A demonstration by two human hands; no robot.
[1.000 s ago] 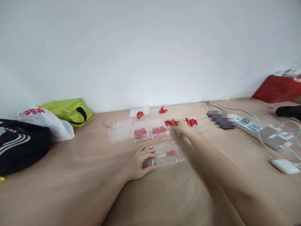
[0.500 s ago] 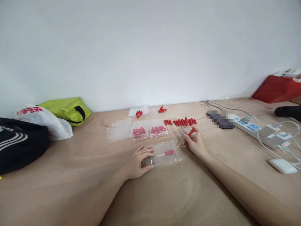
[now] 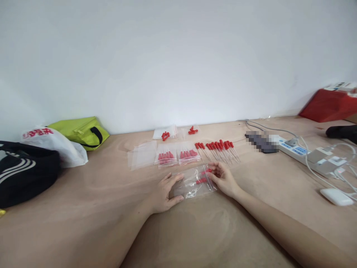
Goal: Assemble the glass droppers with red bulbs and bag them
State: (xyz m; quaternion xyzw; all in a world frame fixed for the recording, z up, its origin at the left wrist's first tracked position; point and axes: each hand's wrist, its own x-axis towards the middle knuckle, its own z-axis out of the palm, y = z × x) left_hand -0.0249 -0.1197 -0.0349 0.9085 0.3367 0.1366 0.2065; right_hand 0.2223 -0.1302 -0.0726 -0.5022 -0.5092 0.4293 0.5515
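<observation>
A clear zip bag (image 3: pixel 192 189) lies flat on the table between my hands. One dropper with a red rubber bulb (image 3: pixel 200 181) is inside it. My left hand (image 3: pixel 166 191) rests at the bag's left end, thumb and fingers apart. At the open right end, my right hand (image 3: pixel 223 178) pinches a second dropper (image 3: pixel 206 171) by its bulb, the stem inside the bag. Beyond them lie several loose droppers (image 3: pixel 220 145) in a fanned row. Two zip bags with several droppers each, a left one (image 3: pixel 166 155) and a right one (image 3: pixel 188 153), sit left of that row.
Flat clear bags (image 3: pixel 142 154) overlap farther left. Red bulbs (image 3: pixel 165 136) and a second small heap (image 3: pixel 192 130) lie near the wall. A power strip (image 3: pixel 292 149) with cables and a white case (image 3: pixel 336 196) are at right; a black bag (image 3: pixel 25 175) is at left.
My right hand has moved left and toward me, bringing the dropper from beside the loose row into the bag's mouth. My left hand has stayed at the bag's left end.
</observation>
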